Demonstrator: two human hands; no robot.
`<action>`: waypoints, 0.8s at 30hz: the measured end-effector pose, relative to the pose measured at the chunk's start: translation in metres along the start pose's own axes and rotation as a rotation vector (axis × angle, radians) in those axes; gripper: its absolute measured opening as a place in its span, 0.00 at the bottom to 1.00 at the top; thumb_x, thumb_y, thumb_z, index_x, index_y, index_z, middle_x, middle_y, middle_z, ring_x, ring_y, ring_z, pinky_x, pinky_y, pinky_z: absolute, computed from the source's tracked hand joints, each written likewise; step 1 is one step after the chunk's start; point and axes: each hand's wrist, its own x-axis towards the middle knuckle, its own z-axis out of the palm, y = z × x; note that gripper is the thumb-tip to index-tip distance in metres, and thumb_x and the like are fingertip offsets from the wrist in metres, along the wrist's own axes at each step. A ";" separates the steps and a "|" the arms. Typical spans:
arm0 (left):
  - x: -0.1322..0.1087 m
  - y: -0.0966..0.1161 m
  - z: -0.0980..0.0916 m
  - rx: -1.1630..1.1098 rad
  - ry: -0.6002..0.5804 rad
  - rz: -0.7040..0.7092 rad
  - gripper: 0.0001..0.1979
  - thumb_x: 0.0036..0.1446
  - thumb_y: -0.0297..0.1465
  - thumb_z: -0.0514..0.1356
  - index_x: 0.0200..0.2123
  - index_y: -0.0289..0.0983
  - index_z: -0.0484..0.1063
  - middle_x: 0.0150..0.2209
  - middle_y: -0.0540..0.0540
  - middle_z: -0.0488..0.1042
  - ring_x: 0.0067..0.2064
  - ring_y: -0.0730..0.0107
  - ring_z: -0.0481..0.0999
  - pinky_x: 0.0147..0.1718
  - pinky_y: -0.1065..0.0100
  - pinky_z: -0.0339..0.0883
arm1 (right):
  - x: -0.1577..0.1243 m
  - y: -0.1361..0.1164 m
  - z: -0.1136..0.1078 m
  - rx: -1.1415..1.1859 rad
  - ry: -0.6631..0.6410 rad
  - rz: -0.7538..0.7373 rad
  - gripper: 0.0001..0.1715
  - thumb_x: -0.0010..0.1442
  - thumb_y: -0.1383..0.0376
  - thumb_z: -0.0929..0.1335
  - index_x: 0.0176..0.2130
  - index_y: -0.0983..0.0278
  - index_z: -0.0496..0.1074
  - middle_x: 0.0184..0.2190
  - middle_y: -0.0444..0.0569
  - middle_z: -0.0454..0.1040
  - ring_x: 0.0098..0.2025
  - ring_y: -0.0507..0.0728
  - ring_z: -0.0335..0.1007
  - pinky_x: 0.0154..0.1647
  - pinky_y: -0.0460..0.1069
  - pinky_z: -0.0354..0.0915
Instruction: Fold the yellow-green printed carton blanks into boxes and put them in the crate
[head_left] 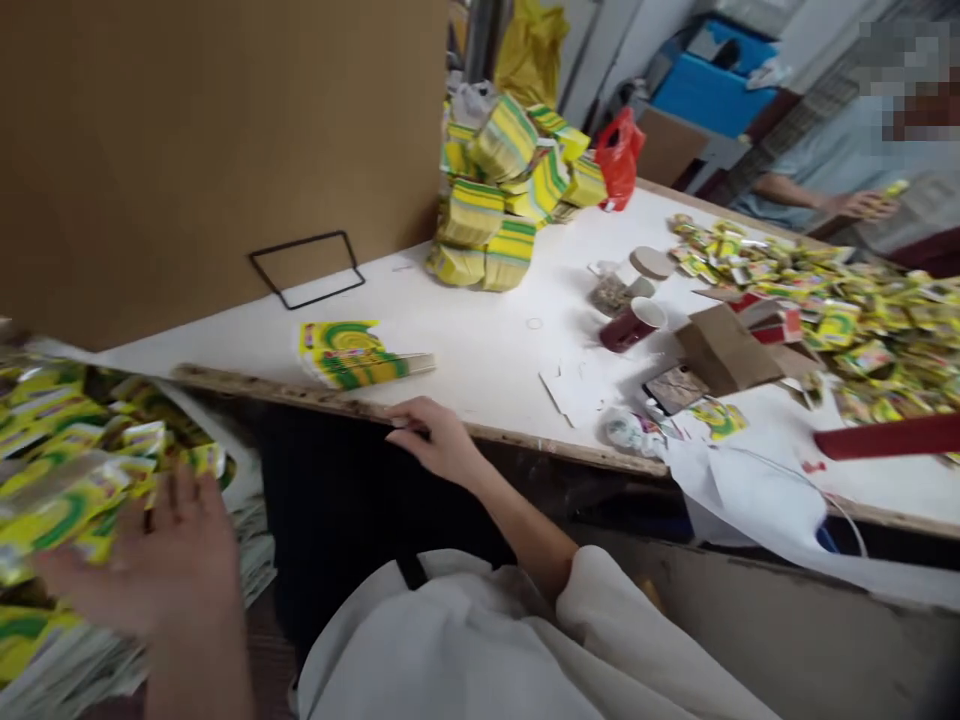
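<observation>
My left hand (169, 550) reaches with fingers spread over a heap of yellow-green packets (60, 510) in a large white sack at the lower left. It is blurred, and I cannot tell whether it touches them. At the wooden front edge of the white table is my right hand (439, 440), its fingers loosely bent, a gap between thumb and forefinger and nothing in it. Just beyond it, a small fanned stack of flat yellow-green packets (352, 355) lies on the table. A black wire frame (307, 270) stands behind that stack, against a big cardboard box.
The cardboard box (217, 130) rises at the back left. Bundled packet stacks (487, 200), a red bag (621, 158), a dark red mug (634, 324), a phone (677, 388) and an opened carton (724, 350) occupy the table (480, 370). Another person sits across, behind loose packets (862, 320).
</observation>
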 end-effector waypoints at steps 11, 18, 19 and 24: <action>-0.017 -0.024 0.022 -0.131 0.088 -0.353 0.10 0.53 0.35 0.67 0.40 0.40 0.77 0.41 0.48 0.77 0.39 0.73 0.76 0.37 0.73 0.71 | 0.107 -0.003 -0.009 -0.614 0.218 0.055 0.22 0.65 0.61 0.71 0.57 0.66 0.73 0.49 0.58 0.72 0.51 0.61 0.70 0.56 0.55 0.65; -0.018 -0.020 0.024 -0.126 0.117 -0.362 0.12 0.49 0.34 0.68 0.38 0.38 0.78 0.35 0.49 0.78 0.33 0.74 0.75 0.32 0.73 0.69 | 0.128 0.000 0.011 -0.868 0.047 0.100 0.15 0.67 0.60 0.69 0.50 0.66 0.76 0.48 0.59 0.73 0.53 0.65 0.66 0.54 0.56 0.62; -0.019 -0.023 0.024 -0.126 0.108 -0.370 0.12 0.48 0.34 0.68 0.38 0.38 0.78 0.35 0.49 0.78 0.33 0.74 0.75 0.32 0.73 0.69 | 0.127 0.000 0.011 -0.870 0.048 0.098 0.15 0.67 0.60 0.69 0.50 0.66 0.76 0.48 0.59 0.73 0.53 0.65 0.66 0.54 0.56 0.62; -0.026 -0.036 0.027 -0.103 -0.009 -0.372 0.17 0.47 0.38 0.70 0.41 0.38 0.78 0.36 0.50 0.79 0.33 0.74 0.76 0.32 0.73 0.70 | 0.123 -0.003 0.012 -0.839 0.082 0.090 0.12 0.67 0.63 0.69 0.49 0.66 0.72 0.47 0.58 0.73 0.50 0.63 0.67 0.53 0.56 0.61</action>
